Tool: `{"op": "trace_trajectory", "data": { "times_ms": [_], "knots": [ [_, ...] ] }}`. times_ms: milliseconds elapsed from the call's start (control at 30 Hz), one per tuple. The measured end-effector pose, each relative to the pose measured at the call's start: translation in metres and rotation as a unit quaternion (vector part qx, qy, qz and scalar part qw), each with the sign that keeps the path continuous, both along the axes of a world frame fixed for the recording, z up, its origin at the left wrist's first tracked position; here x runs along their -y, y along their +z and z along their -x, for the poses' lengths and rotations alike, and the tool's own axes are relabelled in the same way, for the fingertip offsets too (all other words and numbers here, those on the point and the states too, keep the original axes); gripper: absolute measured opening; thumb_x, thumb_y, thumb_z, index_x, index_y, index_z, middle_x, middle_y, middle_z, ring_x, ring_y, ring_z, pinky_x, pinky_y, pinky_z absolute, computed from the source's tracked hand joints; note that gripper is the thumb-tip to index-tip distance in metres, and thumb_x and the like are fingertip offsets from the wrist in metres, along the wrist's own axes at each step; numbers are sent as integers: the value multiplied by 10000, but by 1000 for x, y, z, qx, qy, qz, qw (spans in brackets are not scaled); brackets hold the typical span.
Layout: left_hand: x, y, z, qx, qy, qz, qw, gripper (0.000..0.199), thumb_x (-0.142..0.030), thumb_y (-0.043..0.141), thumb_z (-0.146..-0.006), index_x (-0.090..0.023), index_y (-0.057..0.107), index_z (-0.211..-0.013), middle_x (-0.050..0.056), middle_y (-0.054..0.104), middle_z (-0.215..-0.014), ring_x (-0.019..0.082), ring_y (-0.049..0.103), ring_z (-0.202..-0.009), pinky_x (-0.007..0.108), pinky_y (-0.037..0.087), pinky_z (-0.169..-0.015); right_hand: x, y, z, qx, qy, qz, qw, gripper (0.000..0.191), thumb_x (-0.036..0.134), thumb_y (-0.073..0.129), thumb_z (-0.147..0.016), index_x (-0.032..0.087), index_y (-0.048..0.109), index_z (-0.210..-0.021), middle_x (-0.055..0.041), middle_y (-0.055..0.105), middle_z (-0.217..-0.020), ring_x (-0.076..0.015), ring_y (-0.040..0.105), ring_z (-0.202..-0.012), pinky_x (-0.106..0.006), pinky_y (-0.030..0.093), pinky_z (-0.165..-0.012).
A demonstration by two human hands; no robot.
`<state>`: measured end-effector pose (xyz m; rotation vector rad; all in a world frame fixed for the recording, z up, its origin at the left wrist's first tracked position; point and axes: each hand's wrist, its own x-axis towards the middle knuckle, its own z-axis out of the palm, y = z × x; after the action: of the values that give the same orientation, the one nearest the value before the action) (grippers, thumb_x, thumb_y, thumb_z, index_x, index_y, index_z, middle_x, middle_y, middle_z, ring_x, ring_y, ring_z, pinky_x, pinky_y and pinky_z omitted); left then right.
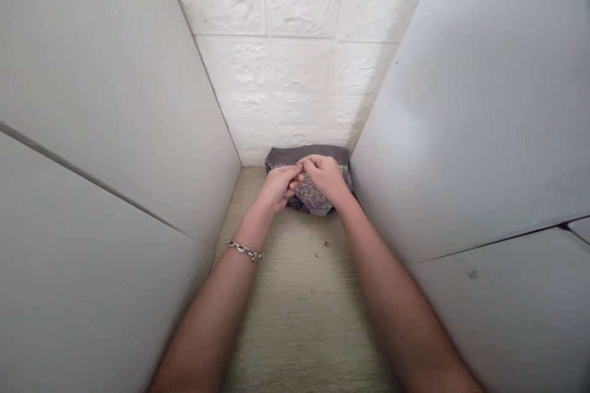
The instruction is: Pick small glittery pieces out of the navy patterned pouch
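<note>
My left hand (pixel 279 188) and my right hand (pixel 324 175) meet at the fingertips, both closed in a pinch. Anything between the fingers is too small to make out. Behind and just below them lies a dark grey bag (pixel 318 201) with a colourful speckled front, resting on the floor against the wall. My hands cover part of its upper front. A silver chain bracelet (pixel 244 249) circles my left wrist.
White brick-patterned wall (pixel 299 67) closes off the far end. Smooth pale panels rise on the left (pixel 115 73) and the right (pixel 483 110), leaving a narrow gap. Small brown scraps (pixel 326 244) lie on the wood-look floor (pixel 304 331).
</note>
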<state>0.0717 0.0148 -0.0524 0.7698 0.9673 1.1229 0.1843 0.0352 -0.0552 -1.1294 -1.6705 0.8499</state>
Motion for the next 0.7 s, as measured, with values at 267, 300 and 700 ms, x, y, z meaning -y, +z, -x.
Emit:
{"op": "trace_trajectory", "data": {
  "times_ms": [267, 300, 700],
  "knots": [
    [2, 4, 1, 42, -64, 19, 997, 253, -403, 474, -741, -160, 522, -797, -41, 461, -502, -13, 265, -282, 121, 50, -277, 5, 4, 0, -6, -32, -53, 998, 255, 255, 399, -735, 171, 639, -712, -5, 628, -703, -106, 522, -650, -225, 371, -630],
    [3, 5, 1, 44, -69, 21, 996, 260, -414, 464, -745, -164, 516, -795, -39, 466, -511, -12, 270, -283, 121, 48, -277, 5, 4, 1, -15, -27, -54, 998, 253, 257, 401, -735, 175, 640, -716, -3, 628, -702, -105, 524, -650, -226, 374, -635],
    [4, 4, 0, 47, -60, -46, 996, 267, -402, 460, -744, -172, 535, -855, -1, 550, -710, -8, 371, -339, 147, 66, -270, 9, 8, 2, -60, -38, -82, 994, 250, 308, 418, -758, 193, 637, -791, -16, 644, -813, -123, 556, -754, -246, 394, -703]
  ]
}}
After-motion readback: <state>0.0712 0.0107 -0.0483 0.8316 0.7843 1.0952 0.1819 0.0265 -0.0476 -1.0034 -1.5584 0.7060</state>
